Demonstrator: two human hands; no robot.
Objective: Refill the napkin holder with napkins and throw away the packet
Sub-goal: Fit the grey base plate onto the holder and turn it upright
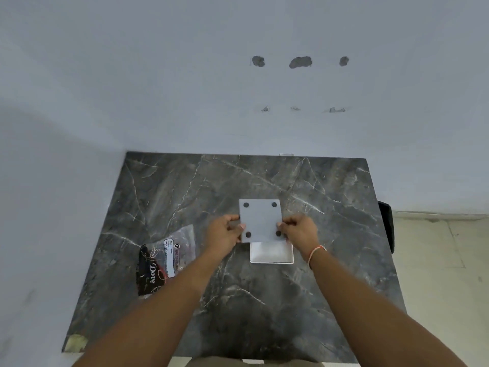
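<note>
At far left on the dark marble table [164, 186] lies one napkin packet [161, 263], clear plastic with dark printing. It looks flat and emptied, though that cannot be confirmed, and it sits well apart from both hands.

Your left hand [225, 231] pinches the left edge of a grey square panel [260, 219], thumb on the upper face and fingers curled beneath. The panel carries four dark round pads, one near each corner, which suggests it is the base plate of the napkin holder, turned underside up.

Just below the panel, partly covered by it, is one white tray [272, 252] showing a white filling, judged to be the napkin stack seated in the holder body. Individual napkins cannot be counted.

Your right hand [300, 233] pinches the panel's right edge in the same manner; an orange thread band [316, 251] circles that wrist.

The step in hand appears to be fitting the panel onto the tray. Keep the panel level, align its near edge with the tray's far wall first, then lower both sides together so no napkin corner is trapped. Press evenly at the two edges rather than the centre.

Count: one packet, one panel, four pads, one tray, two hands.
</note>
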